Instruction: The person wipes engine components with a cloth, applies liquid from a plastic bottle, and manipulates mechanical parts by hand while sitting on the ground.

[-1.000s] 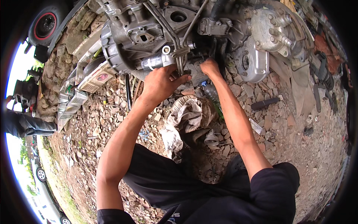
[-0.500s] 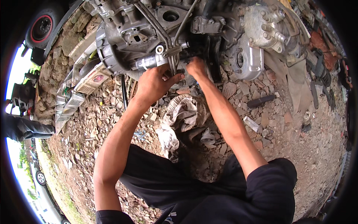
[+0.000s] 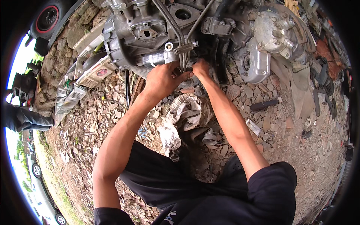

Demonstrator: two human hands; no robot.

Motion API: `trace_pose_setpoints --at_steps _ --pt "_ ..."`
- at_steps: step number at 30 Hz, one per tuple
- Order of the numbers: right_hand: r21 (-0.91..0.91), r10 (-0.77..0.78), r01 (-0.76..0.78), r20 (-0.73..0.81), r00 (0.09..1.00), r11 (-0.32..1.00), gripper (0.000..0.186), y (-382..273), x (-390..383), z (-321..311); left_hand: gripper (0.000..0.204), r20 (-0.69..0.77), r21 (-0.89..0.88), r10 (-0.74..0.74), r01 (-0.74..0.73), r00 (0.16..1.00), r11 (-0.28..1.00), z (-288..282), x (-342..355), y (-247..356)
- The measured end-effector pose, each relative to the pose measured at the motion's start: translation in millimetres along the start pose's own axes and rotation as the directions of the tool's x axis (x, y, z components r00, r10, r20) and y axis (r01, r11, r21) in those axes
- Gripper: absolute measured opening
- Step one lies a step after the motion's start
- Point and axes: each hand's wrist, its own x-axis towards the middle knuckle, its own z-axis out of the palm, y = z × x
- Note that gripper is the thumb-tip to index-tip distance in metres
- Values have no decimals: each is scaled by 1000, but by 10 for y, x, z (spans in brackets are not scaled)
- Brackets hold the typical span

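Note:
A grey metal engine stands in front of me. Several thin metal pipes run down its front, joined by a clamp. My left hand closes about the lower ends of these pipes, its thumb reaching across to the right. Just above that hand lies a silver cylinder with a round end fitting. Right of the pipes, my right hand is closed against the dark underside of the engine; whatever is in its fingers is hidden. A black bracket hangs beside it.
Below the hands, a dirty crumpled cloth lies on rubble. A dark bar rests on the stones at right. A silver housing flanks the engine. At left are a perforated bumper piece, a person's leg and a wheel.
The engine and both hands sit slightly further right and lower in the picture, as the view has shifted. The hands keep nearly the same places on the engine.

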Motion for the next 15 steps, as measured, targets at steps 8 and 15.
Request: trace_pose_setpoints --at_steps 8,15 --pt "-160 -81 95 89 993 983 24 -36 49 -258 55 2 -27 -42 42 999 999 1 -38 -14" --pt "-369 -113 194 230 967 909 24 -279 258 -311 52 22 33 -79 78 997 996 28 -69 2"
